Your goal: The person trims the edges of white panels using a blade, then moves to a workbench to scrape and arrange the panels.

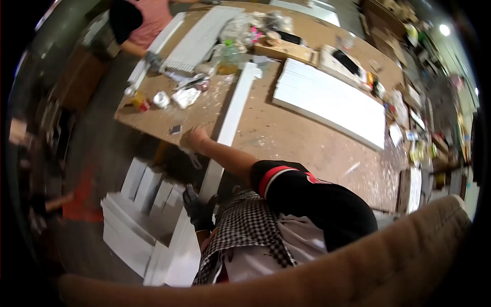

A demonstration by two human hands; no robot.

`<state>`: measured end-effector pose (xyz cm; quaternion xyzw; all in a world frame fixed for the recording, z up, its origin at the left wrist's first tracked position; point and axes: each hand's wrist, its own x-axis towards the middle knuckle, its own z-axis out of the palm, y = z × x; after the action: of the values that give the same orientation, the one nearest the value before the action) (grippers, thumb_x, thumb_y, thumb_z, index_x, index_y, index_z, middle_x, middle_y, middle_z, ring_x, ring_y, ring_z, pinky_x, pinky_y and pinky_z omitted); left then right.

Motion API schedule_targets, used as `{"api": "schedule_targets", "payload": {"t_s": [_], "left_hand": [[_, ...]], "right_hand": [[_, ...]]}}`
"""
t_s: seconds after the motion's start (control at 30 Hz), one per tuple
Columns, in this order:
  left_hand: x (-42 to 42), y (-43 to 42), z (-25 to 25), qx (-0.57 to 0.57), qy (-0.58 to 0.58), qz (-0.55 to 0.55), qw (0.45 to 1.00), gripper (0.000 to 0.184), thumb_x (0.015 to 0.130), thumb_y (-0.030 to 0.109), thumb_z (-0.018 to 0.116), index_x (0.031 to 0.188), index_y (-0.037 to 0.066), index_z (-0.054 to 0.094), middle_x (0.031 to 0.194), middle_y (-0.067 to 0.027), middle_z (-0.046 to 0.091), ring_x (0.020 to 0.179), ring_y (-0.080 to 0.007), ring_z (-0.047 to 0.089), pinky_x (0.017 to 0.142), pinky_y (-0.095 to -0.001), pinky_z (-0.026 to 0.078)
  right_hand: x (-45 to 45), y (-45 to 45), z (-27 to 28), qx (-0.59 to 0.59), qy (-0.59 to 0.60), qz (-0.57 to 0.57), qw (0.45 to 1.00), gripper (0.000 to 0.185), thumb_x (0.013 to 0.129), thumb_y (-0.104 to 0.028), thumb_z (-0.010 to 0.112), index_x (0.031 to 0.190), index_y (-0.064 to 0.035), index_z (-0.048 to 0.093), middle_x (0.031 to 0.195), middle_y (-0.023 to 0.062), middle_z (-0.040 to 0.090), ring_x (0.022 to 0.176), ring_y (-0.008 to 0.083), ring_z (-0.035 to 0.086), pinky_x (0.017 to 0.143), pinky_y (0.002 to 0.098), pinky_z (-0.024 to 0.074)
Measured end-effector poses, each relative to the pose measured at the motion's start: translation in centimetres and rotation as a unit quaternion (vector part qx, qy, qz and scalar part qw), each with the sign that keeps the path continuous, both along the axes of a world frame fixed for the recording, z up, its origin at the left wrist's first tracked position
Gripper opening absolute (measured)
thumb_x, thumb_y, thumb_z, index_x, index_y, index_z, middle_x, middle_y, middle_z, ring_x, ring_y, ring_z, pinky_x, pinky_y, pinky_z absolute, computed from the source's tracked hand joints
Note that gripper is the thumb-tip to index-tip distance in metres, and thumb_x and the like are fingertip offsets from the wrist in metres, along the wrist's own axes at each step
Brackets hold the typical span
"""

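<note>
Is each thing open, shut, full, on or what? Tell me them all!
Table: strewn with scraps
Green-capped bottle: cap on, partly filled
Long white strip: jutting past the table edge
White boards: lying flat together
Lamp: lit
Left hand: gloved, grip unclear
Right hand: bare, grip unclear

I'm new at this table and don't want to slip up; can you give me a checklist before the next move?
1. Left hand gloved: ok.
2. Right hand gloved: not ok, bare.
3. White strip fully on the table: not ok, near end overhangs.
4. Firm left grip: cannot tell.
5. Co-worker's hand clear of the strip: ok.
</note>
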<state>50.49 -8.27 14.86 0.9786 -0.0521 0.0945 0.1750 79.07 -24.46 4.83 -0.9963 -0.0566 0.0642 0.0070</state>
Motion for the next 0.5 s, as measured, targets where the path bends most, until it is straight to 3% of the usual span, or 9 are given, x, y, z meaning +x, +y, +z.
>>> {"api": "schedule_targets", "payload": {"t_s": [0.07,0.17,0.23,0.37,0.47,0.5], "left_hand": [[0.7,1.6,-0.6,-0.010,0.044,-0.038,0.998,0.075,0.067,0.033,0.086,0.127,0.004,0.054,0.117,-0.0170,0.061,0.112,-0.0336,0.058,0.097,-0.0431,0.047],[1.5,3.5,-0.6,-0.021,0.080,-0.076,0.994,0.075,0.067,0.032,0.086,0.128,0.004,0.053,0.119,-0.0173,0.061,0.113,-0.0338,0.058,0.097,-0.0431,0.047],[2.0,4.2,-0.6,-0.028,0.098,-0.089,0.991,0.076,0.067,0.031,0.086,0.129,0.004,0.052,0.119,-0.0175,0.060,0.114,-0.0339,0.057,0.097,-0.0431,0.047],[2.5,5.4,-2.0,-0.035,0.119,-0.110,0.986,0.077,0.067,0.029,0.085,0.131,0.004,0.051,0.121,-0.0178,0.059,0.115,-0.0341,0.057,0.097,-0.0431,0.047],[2.6,5.5,-2.3,-0.033,0.127,-0.119,0.984,0.078,0.067,0.028,0.085,0.132,0.004,0.050,0.123,-0.0181,0.058,0.116,-0.0343,0.056,0.097,-0.0431,0.048],[2.7,5.5,-2.3,-0.032,0.130,-0.119,0.984,0.078,0.067,0.027,0.085,0.133,0.004,0.050,0.123,-0.0182,0.058,0.116,-0.0343,0.056,0.097,-0.0431,0.048]], "right_hand": [[-1.0,-0.6,3.9,0.009,0.042,0.008,0.999,0.033,0.086,-0.029,0.060,0.112,-0.0100,0.070,0.116,0.0129,0.065,0.102,0.0276,0.064,0.074,0.0410,0.0511],[-1.2,-2.0,6.4,0.084,0.097,-0.019,0.992,0.034,0.085,-0.022,0.066,0.115,-0.0074,0.067,0.116,0.0131,0.066,0.104,0.0304,0.065,0.077,0.0388,0.0526],[-2.1,-2.6,6.7,0.229,-0.011,-0.081,0.970,0.034,0.084,-0.018,0.067,0.115,-0.0050,0.065,0.113,0.0166,0.064,0.104,0.0339,0.065,0.077,0.0404,0.0527],[-5.8,-3.9,6.7,0.452,-0.158,-0.146,0.866,0.030,0.087,-0.014,0.064,0.113,0.0003,0.060,0.105,0.0228,0.058,0.098,0.0425,0.061,0.079,0.0458,0.0513],[-11.9,-7.3,10.4,0.506,-0.149,-0.102,0.843,0.028,0.087,-0.010,0.060,0.114,-0.0008,0.060,0.102,0.0219,0.058,0.092,0.0421,0.061,0.078,0.0482,0.0496],[-13.0,-8.0,9.2,0.495,-0.164,-0.095,0.848,0.029,0.088,-0.009,0.059,0.116,-0.0017,0.060,0.102,0.0213,0.058,0.090,0.0416,0.061,0.077,0.0475,0.0494]]}}
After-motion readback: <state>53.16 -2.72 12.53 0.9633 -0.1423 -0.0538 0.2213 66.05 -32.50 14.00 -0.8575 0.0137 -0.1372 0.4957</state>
